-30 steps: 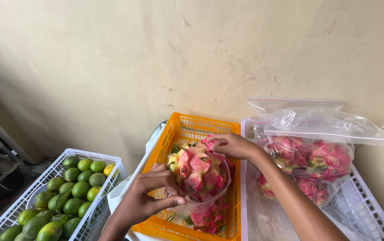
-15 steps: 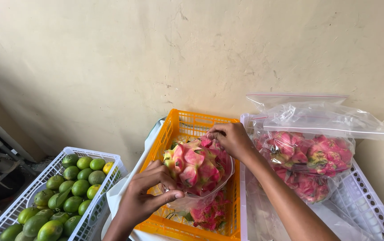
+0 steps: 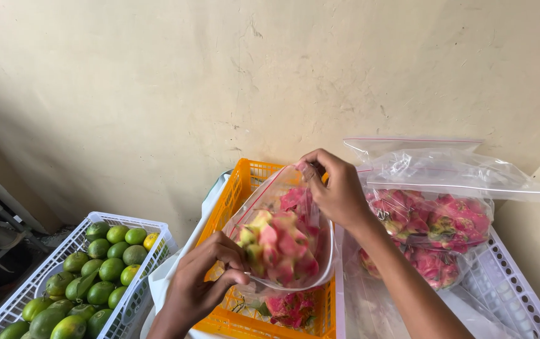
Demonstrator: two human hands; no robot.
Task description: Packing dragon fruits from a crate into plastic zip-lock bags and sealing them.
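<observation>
Cream plaster wall (image 3: 157, 94), scuffed and hairline-cracked, backed a row of crates seen from above. Nearest, the left hand (image 3: 204, 285) had its fingers curled shut, pinching the lower edge of a clear zip bag (image 3: 282, 242) between thumb and fingertips. Inside the bag sat a pink dragon fruit (image 3: 279, 245) with yellow-green scales, held in the air over the orange crate (image 3: 245, 188), where more pink fruit (image 3: 289, 307) lay at the bottom. Further on, the right hand (image 3: 336, 188) was closed on the bag's upper rim, fingers pinched tight at the seal strip. The fruit looked fairly heavy for so thin a film, plump and easily bruised, its scales liable to snag; the bag itself seemed soft, limp and slippery, best held at the stiffer zip strip with support under the fruit's weight. To the left, a white crate (image 3: 151, 229) held green citrus (image 3: 110, 270). To the right, a second white crate (image 3: 521, 295) carried filled bags of dragon fruit (image 3: 433, 220), their tops open against the wall
</observation>
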